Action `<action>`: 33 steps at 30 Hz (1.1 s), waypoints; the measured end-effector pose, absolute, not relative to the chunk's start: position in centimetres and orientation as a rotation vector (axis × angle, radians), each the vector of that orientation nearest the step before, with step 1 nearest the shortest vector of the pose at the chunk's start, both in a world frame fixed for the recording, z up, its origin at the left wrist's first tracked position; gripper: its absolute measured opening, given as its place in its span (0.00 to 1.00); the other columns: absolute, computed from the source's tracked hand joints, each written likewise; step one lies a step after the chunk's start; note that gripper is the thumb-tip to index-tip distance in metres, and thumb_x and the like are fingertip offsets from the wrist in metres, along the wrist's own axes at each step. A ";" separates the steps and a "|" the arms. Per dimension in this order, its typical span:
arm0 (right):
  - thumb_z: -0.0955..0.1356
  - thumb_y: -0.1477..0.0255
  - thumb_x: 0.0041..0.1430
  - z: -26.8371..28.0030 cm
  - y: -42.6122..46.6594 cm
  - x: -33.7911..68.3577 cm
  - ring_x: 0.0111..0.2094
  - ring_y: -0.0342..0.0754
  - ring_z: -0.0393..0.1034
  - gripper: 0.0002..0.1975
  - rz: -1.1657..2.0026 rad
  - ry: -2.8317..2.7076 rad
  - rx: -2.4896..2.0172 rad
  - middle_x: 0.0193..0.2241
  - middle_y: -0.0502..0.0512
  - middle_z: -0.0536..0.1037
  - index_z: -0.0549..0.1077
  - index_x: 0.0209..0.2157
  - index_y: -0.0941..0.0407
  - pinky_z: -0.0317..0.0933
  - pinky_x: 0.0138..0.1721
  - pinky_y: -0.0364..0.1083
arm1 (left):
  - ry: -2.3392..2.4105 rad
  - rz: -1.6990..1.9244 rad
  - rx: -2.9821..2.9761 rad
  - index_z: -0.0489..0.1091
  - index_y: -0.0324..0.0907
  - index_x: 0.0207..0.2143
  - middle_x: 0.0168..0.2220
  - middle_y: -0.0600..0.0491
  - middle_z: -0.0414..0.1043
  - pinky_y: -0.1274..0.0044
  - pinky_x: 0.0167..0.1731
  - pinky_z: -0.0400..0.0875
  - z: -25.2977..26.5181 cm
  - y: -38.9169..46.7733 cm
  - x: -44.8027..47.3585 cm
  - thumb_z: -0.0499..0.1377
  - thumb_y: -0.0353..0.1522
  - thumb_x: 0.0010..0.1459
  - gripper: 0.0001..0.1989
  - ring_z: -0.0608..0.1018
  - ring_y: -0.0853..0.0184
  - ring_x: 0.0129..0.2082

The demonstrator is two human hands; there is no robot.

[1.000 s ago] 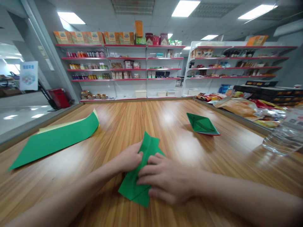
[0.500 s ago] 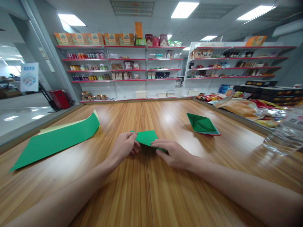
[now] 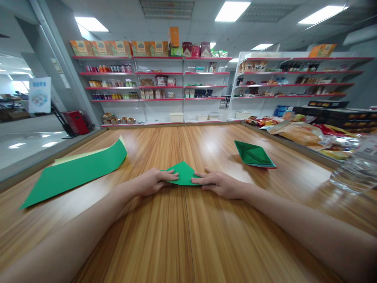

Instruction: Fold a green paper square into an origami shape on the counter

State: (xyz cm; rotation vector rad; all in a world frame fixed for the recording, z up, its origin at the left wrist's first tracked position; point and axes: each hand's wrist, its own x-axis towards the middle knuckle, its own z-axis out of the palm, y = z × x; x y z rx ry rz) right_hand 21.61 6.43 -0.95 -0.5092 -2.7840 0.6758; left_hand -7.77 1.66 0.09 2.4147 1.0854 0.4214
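Observation:
A piece of folded green paper lies on the wooden table in front of me, one corner pointing away. My left hand rests on its left side, fingers stretched over the paper and the thumb low near the edge. On the right side, my right hand lies with its fingers extended and slightly spread, pressing the paper's surface. Both hands are open. What is under the fingers is hidden. To the right sits a stack of folded green papers, opened like a shallow boat.
Green sheets with a yellowish sheet behind them lie at the left, their far end curling up. A clear plastic bottle stands at the right edge. Snack bags and black boxes are beyond the table's right rim. Stocked shelves stand behind.
The green paper has turned and come down flat, its corner now pointing away. My left hand has gone from pinching its edge to lying on it; the right fingers have straightened over it.

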 end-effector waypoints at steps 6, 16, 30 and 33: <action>0.62 0.75 0.63 -1.4 8.1 22.9 0.60 0.50 0.56 0.22 0.735 -2.727 -0.551 0.59 0.45 0.61 0.63 0.56 0.41 0.34 0.62 0.63 | 1.145 0.468 2.220 0.71 0.48 0.50 0.51 0.56 0.71 0.70 0.54 0.62 1.0 1.7 -8.5 0.56 0.36 0.58 0.17 0.74 0.62 0.51; 0.65 0.55 0.56 -1.9 8.2 22.5 0.21 0.44 0.64 0.21 1.107 -2.144 -0.918 0.17 0.48 0.70 0.73 0.23 0.58 0.58 0.25 0.44 | 1.166 0.609 1.845 0.74 0.42 0.46 0.38 0.53 0.79 0.74 0.36 0.68 1.9 1.4 -8.8 0.58 0.40 0.55 0.18 0.76 0.62 0.34; 0.68 0.57 0.54 -1.5 5.9 20.2 0.27 0.47 0.73 0.18 1.409 -1.488 -0.829 0.30 0.56 0.76 0.66 0.35 0.58 0.66 0.25 0.44 | 1.302 0.585 1.791 0.70 0.40 0.52 0.31 0.53 0.75 0.78 0.27 0.64 4.0 -1.0 -3.5 0.62 0.33 0.48 0.25 0.75 0.66 0.28; 0.69 0.58 0.53 -1.0 4.4 19.5 0.28 0.47 0.73 0.17 1.497 -1.517 -0.702 0.30 0.55 0.76 0.68 0.34 0.58 0.68 0.26 0.45 | 1.382 0.584 1.998 0.71 0.41 0.49 0.32 0.53 0.75 0.77 0.29 0.66 5.4 -2.6 -1.7 0.60 0.36 0.51 0.22 0.75 0.64 0.31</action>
